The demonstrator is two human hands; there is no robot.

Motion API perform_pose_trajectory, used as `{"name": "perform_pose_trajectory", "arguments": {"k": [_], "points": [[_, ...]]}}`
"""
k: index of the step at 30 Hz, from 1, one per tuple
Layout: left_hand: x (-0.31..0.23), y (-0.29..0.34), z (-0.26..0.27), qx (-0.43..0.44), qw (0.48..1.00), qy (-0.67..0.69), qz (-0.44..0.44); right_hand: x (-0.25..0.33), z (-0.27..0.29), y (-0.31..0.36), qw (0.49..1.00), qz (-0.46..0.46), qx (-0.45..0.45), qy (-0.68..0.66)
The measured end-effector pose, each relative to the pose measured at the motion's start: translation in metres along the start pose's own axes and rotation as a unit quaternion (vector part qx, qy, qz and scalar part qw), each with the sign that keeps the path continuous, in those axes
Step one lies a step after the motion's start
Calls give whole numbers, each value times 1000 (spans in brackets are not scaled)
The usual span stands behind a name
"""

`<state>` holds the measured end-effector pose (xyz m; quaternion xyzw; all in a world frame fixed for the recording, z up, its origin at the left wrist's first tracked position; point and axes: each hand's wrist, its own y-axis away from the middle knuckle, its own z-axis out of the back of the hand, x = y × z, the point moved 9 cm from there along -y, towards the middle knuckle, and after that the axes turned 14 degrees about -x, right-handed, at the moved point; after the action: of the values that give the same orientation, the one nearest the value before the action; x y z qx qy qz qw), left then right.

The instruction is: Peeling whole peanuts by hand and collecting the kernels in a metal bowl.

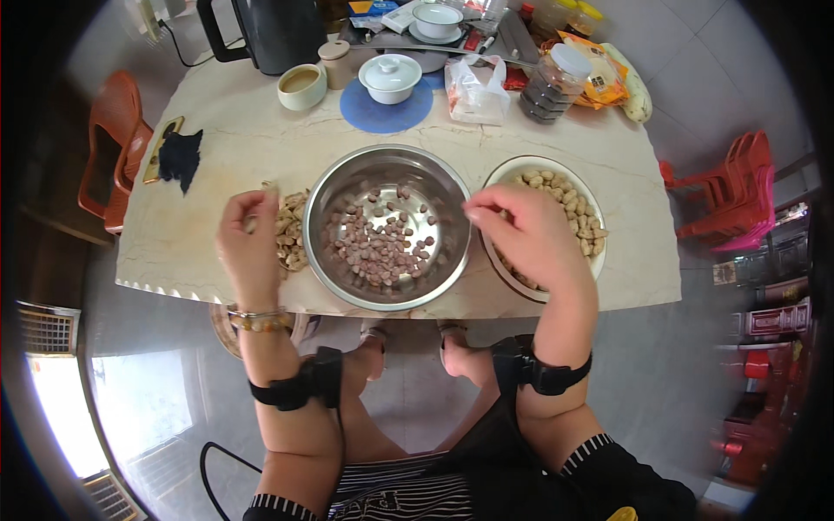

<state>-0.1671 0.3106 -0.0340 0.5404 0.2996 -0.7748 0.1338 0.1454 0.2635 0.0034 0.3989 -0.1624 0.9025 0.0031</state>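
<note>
Shelled reddish peanuts (373,247) lie across the bottom of a steel basin (387,300) at the table's front middle. Left of it is a heap of broken peanut shells (292,233). My left hand (248,236) is above that heap's left edge, fingers curled in, with a tan bit like a peanut shell showing at them. My right hand (526,227) reaches over a white bowl (584,169) of unshelled peanuts (578,208). Its fingertips are pinched together by the basin's right rim; what they hold, if anything, is hidden.
A lidded white bowl (390,80) rests on a blue round mat (373,115). Behind are a cream cup (302,87), a black kettle (282,35), a plastic bag (478,91) and a jar (556,82). A dark cloth (180,158) lies left; red chairs (730,187) stand right.
</note>
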Motion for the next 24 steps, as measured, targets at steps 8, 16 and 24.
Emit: {"name": "perform_pose_trajectory", "arguments": {"k": [8,16,24], "points": [[1,0,1,-5,957,-269,-109,-70,14,14,977,-116,87,154],[-3,6,1,-15,993,-116,14,-70,3,9,930,-171,136,296],[-38,79,-64,217,939,209,166,-37,18,0,993,-107,-4,59]]}}
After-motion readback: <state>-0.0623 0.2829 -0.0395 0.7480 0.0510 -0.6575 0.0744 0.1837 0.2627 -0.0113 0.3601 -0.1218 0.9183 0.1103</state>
